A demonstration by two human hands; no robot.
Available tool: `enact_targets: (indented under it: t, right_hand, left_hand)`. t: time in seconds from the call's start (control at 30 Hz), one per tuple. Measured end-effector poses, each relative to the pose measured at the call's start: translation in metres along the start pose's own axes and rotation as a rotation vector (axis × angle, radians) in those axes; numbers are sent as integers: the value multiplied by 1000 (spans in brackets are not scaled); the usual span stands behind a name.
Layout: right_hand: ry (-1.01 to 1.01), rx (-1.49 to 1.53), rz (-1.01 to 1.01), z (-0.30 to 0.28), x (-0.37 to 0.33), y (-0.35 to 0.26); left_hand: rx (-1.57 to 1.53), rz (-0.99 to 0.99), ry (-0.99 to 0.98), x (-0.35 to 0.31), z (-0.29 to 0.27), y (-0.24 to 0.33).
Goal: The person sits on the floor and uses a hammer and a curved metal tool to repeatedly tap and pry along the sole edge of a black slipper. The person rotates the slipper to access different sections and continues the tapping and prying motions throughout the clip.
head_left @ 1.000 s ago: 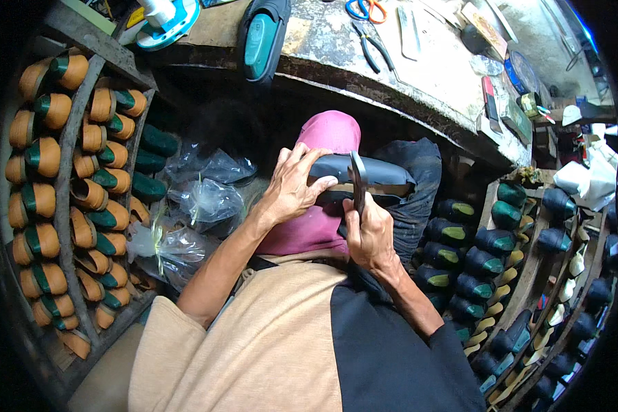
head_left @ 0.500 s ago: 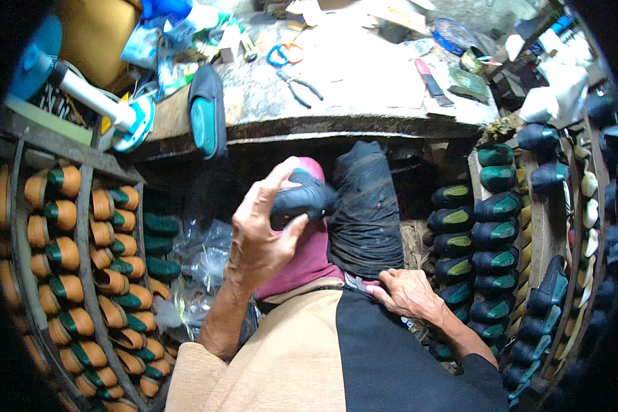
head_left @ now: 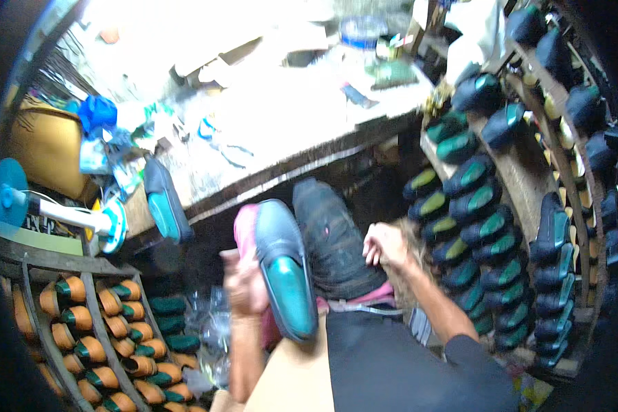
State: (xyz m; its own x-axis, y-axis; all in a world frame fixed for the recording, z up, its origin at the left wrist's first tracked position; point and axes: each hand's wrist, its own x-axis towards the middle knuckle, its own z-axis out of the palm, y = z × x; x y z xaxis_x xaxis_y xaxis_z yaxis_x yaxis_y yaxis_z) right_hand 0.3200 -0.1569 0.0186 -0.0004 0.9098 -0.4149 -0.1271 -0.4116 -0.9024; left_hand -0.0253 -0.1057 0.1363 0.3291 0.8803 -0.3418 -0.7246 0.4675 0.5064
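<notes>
Left hand (head_left: 247, 283) holds a dark, teal-lined loafer (head_left: 285, 271)

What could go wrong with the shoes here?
The shoe might slip: only the left hand, blurred, is beside it, while the right hand is away from it.

The other shoe pokes past the edge of the table, so a bump could perhaps knock it off.
</notes>
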Motion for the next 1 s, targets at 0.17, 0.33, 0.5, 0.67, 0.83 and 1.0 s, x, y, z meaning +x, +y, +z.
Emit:
enact_targets:
  t: [0.17, 0.33, 0.5, 0.67, 0.83, 1.0]
  right_hand:
    - [137, -52, 177, -47, 74, 60]
    - [238, -275, 229, -63, 202, 126]
    - [159, -860, 266, -41, 342, 135]
    - [144, -1106, 82, 4, 408, 105]
    - [161, -1120, 17, 5, 412, 87]
    - [294, -893, -393, -15, 369, 117]
  left_hand:
    - [-248, -309, -24, 9, -82, -97]
    - [-16, -63, 85, 24, -74, -86]
    - [158, 103, 106, 31, -71, -82]
    - [231, 81, 171, 27, -71, -83]
    - [172, 117, 144, 34, -78, -86]
    - [227, 113, 202, 39, -87, -85]
